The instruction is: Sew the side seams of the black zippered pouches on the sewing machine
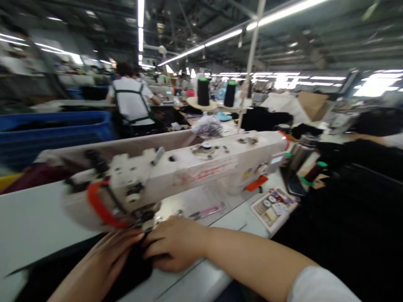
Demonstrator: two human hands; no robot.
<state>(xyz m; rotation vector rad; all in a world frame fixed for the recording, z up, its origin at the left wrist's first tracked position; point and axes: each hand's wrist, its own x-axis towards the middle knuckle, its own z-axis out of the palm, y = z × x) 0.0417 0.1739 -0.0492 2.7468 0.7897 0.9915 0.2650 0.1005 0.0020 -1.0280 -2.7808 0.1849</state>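
Step in hand, I judge: feeding the black cloth (pixel 138 265), which lies on the desk (pixel 31 214) just before the left end of the machine (pixel 201 170); both left hand (pixel 117 250) and right hand (pixel 176 242) rest on it, fingers bent and near each other, though I cannot tell whether either pinches it. Next move, to my mind, calls for flat cloth and light, even guidance. My count: one machine, two hands, one pair of pink snips (pixel 208 212), one tray (pixel 262 221), two cones (pixel 203 94) behind.
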